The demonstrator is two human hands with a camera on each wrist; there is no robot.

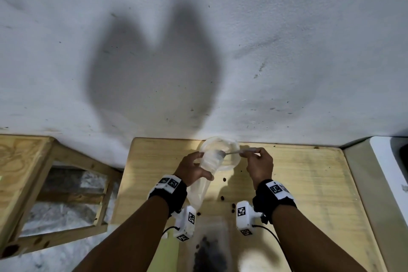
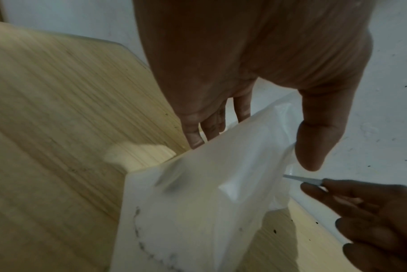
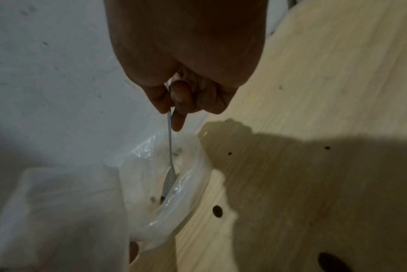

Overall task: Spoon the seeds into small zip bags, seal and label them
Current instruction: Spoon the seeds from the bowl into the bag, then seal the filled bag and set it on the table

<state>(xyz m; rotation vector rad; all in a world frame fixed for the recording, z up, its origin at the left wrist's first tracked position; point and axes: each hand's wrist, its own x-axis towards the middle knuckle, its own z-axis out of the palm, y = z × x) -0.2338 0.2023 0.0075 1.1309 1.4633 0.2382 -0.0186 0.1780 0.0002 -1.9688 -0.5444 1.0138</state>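
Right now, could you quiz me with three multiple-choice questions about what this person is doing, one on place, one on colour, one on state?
1. Where is the spoon tip?
A. inside the bag mouth
B. flat on the table
C. on the floor

2. What colour is the table?
A. black
B. light wood
C. red

3. What is the left hand doing?
A. hanging idle
B. pressing the wall
C. holding the bag

Answers: 1 A, the right wrist view shows the bowl within the opening. 2 B, pale grain shows. 3 C, fingers and thumb grip the plastic while the right hand pinches the handle.
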